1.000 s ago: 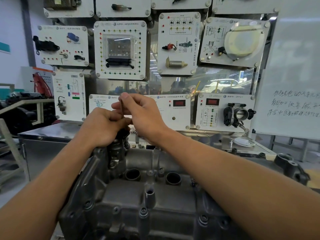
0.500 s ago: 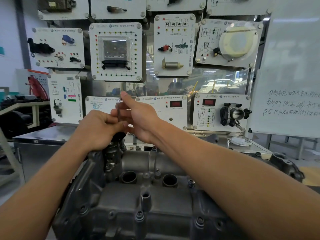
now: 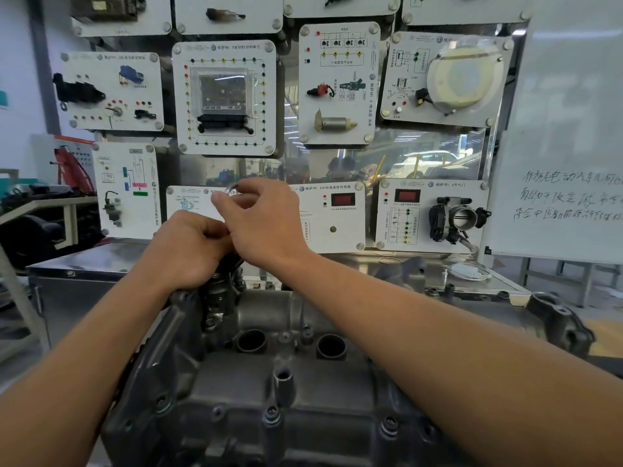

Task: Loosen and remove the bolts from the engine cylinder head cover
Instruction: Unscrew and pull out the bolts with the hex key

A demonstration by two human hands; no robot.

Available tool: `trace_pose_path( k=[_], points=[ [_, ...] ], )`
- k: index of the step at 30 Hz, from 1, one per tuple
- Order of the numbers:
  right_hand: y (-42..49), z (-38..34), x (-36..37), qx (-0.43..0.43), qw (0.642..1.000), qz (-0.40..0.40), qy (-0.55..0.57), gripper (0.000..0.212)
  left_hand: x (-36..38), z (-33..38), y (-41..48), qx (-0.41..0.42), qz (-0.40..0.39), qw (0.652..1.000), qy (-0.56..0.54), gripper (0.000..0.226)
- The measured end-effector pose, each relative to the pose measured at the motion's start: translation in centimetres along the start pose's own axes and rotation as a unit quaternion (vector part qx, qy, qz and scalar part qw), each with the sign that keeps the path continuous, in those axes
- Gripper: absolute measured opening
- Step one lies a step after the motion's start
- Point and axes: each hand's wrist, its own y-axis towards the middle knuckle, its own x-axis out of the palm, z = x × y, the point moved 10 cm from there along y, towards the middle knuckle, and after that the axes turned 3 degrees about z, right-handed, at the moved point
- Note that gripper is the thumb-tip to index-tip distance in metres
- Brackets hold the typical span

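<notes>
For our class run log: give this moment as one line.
left hand: grips tool low at far end of cover | right hand: pinches tool top | near bolts: in place

Left hand [image 3: 188, 247], right hand [image 3: 266, 224]: curled, close together

your left hand [image 3: 188, 247] covers the top of the dark fitting [image 3: 220, 298] at the eleven o'clock corner of the cylinder head cover [image 3: 286, 382], so what its curled fingers close on is hidden. the thin tool [image 3: 232, 190] pinched in your right hand [image 3: 266, 224] is a blurred streak, its lower end out of sight. the cover runs off the frame at six o'clock. the whiteboard writing [image 3: 569, 197] is cut off at three o'clock.
</notes>
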Motion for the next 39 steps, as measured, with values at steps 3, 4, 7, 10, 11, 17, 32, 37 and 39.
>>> trace_pose_path(
  k=[3, 4, 7, 10, 11, 17, 32, 37, 39],
  points=[
    [0.1, -0.5, 1.0, -0.042, 0.998, -0.041, -0.032, 0.024, 0.0, 0.1, 0.0, 0.001, -0.006, 1.000, 0.008, 0.042],
    [0.1, -0.6, 1.4, -0.053, 0.996, -0.056, -0.034, 0.026, 0.0, 0.1, 0.0, -0.002, -0.008, 1.000, 0.008, 0.052],
    [0.0, -0.7, 2.2, -0.044, 0.994, -0.095, -0.012, 0.025, 0.1, 0.2, 0.0, -0.002, -0.012, 1.000, 0.010, 0.064],
    [0.1, -0.1, 2.7, -0.013, 0.992, -0.125, 0.016, 0.028, 0.1, 0.0, 0.2, -0.003, -0.010, 1.000, 0.004, 0.059],
    [0.1, 0.0, 2.7, -0.007, 0.992, -0.125, 0.024, 0.028, 0.0, -0.1, 0.3, -0.004, -0.007, 1.000, 0.003, 0.056],
    [0.3, 0.3, 2.3, 0.026, 0.991, -0.096, 0.091, 0.021, 0.1, -0.1, 0.2, -0.005, 0.002, 1.000, 0.000, 0.029],
    [0.1, 0.4, 1.9, 0.053, 0.983, -0.120, 0.125, 0.026, 0.3, -0.2, 0.4, -0.003, -0.007, 1.000, 0.014, 0.023],
    [0.4, -0.2, 0.6, -0.009, 0.997, -0.057, 0.043, 0.028, 0.4, -0.5, 0.5, -0.013, -0.011, 1.000, 0.018, 0.020],
    [0.4, -0.2, 1.0, -0.015, 0.996, -0.072, 0.043, 0.026, 0.4, -0.6, 0.7, -0.011, -0.012, 1.000, 0.012, 0.021]
  ],
)
